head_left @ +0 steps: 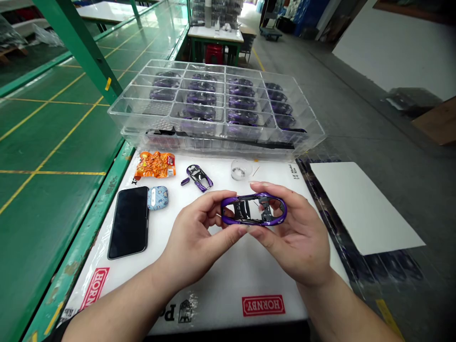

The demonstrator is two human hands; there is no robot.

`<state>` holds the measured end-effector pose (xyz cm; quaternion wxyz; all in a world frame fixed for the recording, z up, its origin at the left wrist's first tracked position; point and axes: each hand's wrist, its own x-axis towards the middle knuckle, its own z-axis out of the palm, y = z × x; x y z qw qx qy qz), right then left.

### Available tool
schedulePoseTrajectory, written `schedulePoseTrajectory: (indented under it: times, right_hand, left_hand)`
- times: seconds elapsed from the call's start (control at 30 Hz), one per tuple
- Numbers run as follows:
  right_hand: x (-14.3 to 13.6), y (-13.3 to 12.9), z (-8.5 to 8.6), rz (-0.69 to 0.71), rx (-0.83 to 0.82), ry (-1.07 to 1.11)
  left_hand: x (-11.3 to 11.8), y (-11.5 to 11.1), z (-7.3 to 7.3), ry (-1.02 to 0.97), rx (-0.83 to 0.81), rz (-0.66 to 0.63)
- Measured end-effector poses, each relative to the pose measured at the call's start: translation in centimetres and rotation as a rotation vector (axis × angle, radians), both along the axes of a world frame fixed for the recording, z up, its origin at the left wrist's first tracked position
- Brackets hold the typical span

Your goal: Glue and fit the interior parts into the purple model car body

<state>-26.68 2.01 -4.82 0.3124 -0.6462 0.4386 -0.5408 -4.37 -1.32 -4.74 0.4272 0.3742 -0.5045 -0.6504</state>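
Observation:
A purple and black toy car body [244, 221] is held level between both hands above the white work surface [228, 275]. My left hand [199, 237] grips its left end, fingers behind and thumb along the near edge. Around the right end are the fingers and thumb of my right hand [295, 232]. The two thumb tips nearly meet at the near side. Openings in the body show the white surface through it. Beyond my left hand lies a second purple car body [200, 177], with a small purple piece [185, 181] beside it.
A clear compartment tray [213, 142] of purple car bodies spans the back. On the left are a phone [128, 223], a blue patterned case [157, 197] and an orange packet [155, 165]. A small clear dish [241, 170] sits behind the hands; a white board [363, 209] is at right.

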Motion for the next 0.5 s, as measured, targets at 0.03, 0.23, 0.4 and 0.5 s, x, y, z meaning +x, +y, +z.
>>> schedulePoseTrajectory:
  times: [0.03,0.23,0.4,0.5]
  right_hand:
    - [-0.01,0.01,0.04,0.002,0.002,0.011]
    - [0.04,0.08,0.24,0.034,-0.004,0.009]
    - [0.4,-0.01,-0.33,0.032,0.003,-0.05]
    - [0.56,-0.15,-0.68,0.037,-0.02,-0.084]
  left_hand:
    - [0.02,0.03,0.04,0.002,-0.006,0.007]
    - [-0.02,0.26,0.4,0.015,-0.019,0.021]
    - [-0.13,0.3,0.3,0.04,-0.012,0.019]
    - [-0.21,0.37,0.04,0.019,-0.036,0.033]
